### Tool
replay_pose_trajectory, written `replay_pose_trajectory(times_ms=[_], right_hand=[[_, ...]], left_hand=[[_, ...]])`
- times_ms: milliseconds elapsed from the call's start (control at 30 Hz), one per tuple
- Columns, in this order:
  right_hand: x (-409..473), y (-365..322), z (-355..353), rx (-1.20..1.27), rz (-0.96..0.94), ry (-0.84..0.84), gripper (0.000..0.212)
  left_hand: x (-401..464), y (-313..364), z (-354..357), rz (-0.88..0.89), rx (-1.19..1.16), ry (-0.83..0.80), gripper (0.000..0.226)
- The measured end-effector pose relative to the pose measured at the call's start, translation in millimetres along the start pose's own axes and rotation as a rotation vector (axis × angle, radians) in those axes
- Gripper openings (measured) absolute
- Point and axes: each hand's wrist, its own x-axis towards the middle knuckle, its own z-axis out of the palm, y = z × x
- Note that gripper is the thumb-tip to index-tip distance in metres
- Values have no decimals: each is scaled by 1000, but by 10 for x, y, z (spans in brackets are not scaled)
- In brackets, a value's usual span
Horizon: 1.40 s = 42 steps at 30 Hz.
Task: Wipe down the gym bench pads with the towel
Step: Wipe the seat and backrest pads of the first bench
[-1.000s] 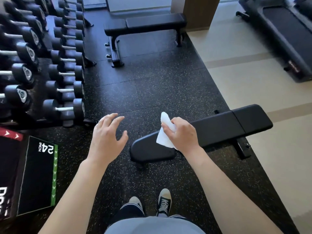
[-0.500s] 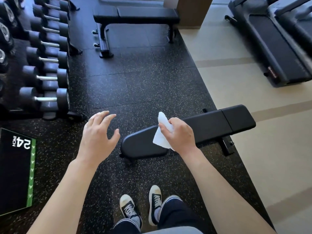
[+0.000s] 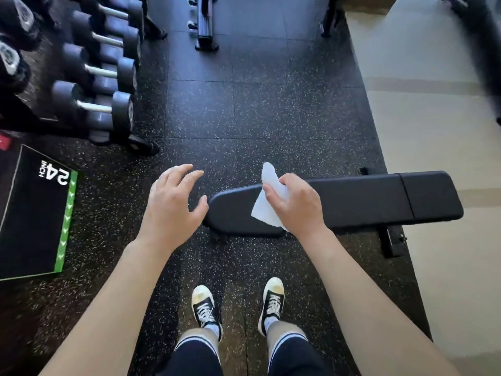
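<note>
Crumpled and white, the small paper-like towel (image 3: pixel 268 204) sits pinched in the right hand (image 3: pixel 296 204), whose fingers are curled closed around it, one corner sticking up above the knuckles and another hanging below. Directly beneath lies the long black padded gym bench (image 3: pixel 352 203), its long axis running left to right across the view, rounded end toward the left and the shorter seat pad at the far right. Whether the towel touches the pad or hangs just above it cannot be told from this angle. The right hand is over the pad near its rounded end, so most of the surface stretches away to its right; a wipe would likely travel along that axis. The left hand (image 3: pixel 170 204) hovers just beside the rounded end, fingers spread and holding nothing. Farther out, a rack of black dumbbells (image 3: pixel 105 77) stands to the left, with a black plyo box edged in green (image 3: pixel 35 213) near it on the speckled rubber floor (image 3: pixel 244 118).
</note>
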Motion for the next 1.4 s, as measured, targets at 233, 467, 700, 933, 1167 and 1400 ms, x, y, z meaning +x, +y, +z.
replay_pose_trajectory(times_ms=[233,467,700,933,1167,1400], right_hand=[[145,690,639,5,25,-4,49],[309,1268,1438,47,17,15,43],[405,1730,2240,87,-59,59,35],[483,2003,2946,57,-218,124,26],[429,2043,3389,27,-321,155,26],[446,1857,3664,-48,-385,127,23]], left_hand=[[175,-170,928,-37,-48,-8,58],[395,-494,1892,-65,-95,-3,56],[489,-949,2854,-93,-110,3,53],[414,-1483,3553,-109,-154,20,54],[124,-1852,3982,-108,-213,58,55],[182,-2069,3942,-77,-199,80,50]])
